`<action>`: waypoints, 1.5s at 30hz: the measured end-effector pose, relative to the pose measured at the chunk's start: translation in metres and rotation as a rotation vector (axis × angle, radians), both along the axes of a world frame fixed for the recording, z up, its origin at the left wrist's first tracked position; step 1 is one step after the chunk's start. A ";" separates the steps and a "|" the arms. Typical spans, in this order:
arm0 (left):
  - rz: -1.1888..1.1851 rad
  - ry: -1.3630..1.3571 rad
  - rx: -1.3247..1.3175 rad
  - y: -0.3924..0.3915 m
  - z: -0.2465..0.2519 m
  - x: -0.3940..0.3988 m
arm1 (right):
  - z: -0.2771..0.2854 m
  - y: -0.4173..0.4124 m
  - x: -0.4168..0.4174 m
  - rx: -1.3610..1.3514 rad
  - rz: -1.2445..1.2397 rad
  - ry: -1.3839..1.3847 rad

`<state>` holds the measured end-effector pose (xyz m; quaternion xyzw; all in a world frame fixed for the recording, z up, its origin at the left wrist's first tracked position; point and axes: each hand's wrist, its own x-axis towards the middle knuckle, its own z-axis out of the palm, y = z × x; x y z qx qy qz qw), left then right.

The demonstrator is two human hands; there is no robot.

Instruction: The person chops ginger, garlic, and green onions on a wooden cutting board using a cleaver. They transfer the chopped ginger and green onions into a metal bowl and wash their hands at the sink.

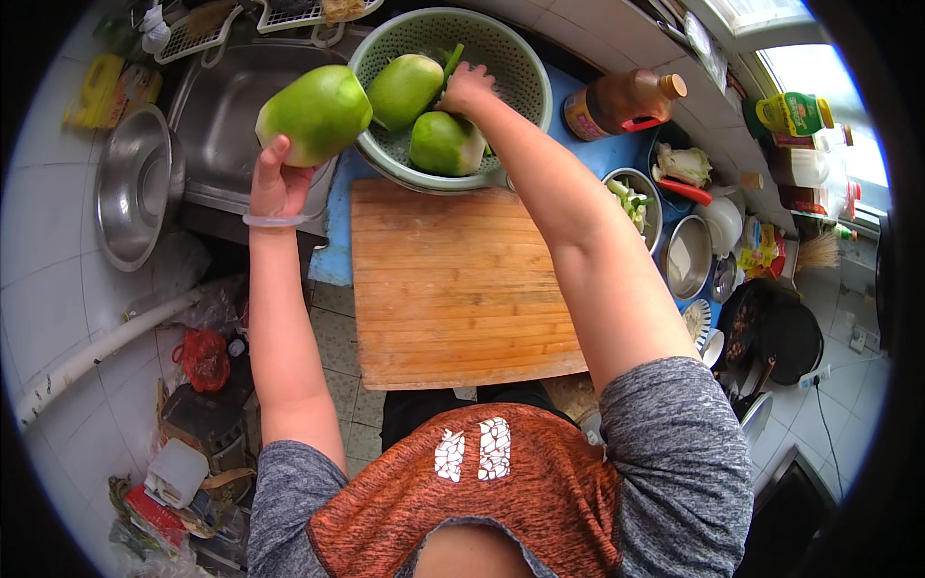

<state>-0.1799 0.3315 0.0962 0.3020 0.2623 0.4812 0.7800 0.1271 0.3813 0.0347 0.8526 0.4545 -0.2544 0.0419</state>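
My left hand (282, 177) grips a large, smooth green vegetable (316, 112) with paler ends and holds it up beside the colander, over the sink's edge. A pale green plastic colander (533, 79) holds two more such vegetables, one at the left (405, 90) and one nearer me (444, 144). Inside the colander, my right hand (468, 88) is beside these two, close to a thin green stalk (453, 59). Its thumb side is hidden, so I cannot tell whether it grasps anything. A wooden cutting board (455, 282) lies in front of me, below the colander.
A steel sink (231, 108) is at the left, with a steel basin (141, 191) leaning beside it. A large brown-liquid bottle (614, 105) stands right of the colander. Further right are a bowl of cut greens (636, 206), a steel bowl (686, 256) and a red-handled tool (683, 191).
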 end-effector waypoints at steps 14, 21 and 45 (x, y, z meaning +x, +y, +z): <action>0.030 -0.034 -0.115 -0.037 -0.023 -0.020 | 0.005 -0.002 -0.001 0.122 -0.108 0.096; 0.000 -0.007 -0.111 -0.046 -0.036 -0.046 | 0.014 -0.011 0.038 0.471 -0.083 0.027; -0.286 1.488 0.671 0.073 -0.012 0.258 | 0.128 -0.318 0.066 0.343 -0.715 1.293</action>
